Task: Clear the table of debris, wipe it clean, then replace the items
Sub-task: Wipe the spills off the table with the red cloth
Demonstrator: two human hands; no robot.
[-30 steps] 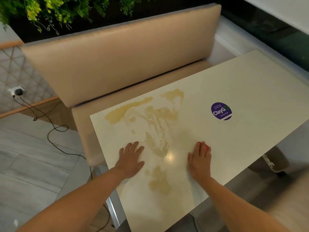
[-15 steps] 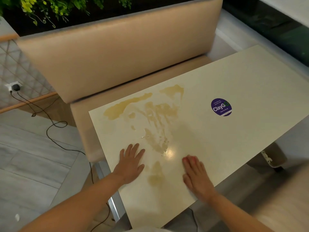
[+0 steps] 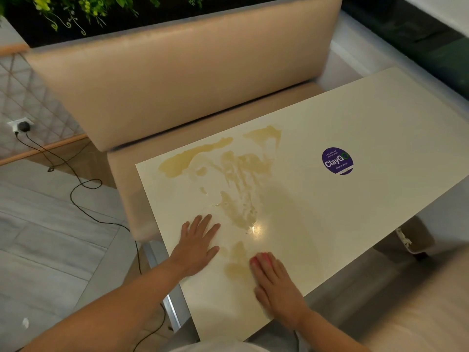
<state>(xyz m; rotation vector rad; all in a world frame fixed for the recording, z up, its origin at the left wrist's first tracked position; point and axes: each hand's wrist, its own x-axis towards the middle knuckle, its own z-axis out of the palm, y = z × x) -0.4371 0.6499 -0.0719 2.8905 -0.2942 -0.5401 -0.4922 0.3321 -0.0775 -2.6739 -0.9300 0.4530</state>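
A cream table [image 3: 380,118] carries smeared yellowish-brown liquid stains [image 3: 238,174] across its left half, with another patch near the front edge. My left hand [image 3: 198,243] lies flat on the table, fingers spread, left of the stains. My right hand [image 3: 275,285] presses flat on a pink-red cloth [image 3: 260,259] that peeks out under its fingertips, right at the near stain patch. Most of the cloth is hidden under the hand.
A round purple sticker [image 3: 337,161] is stuck on the table's right part. A beige padded bench [image 3: 177,80] stands behind the table. A black cable [image 3: 83,196] runs across the grey floor from a wall socket [image 3: 21,125] at the left.
My right hand has slid with the cloth toward me and leftward, down to the near stain patch. My left hand has stayed flat in place.
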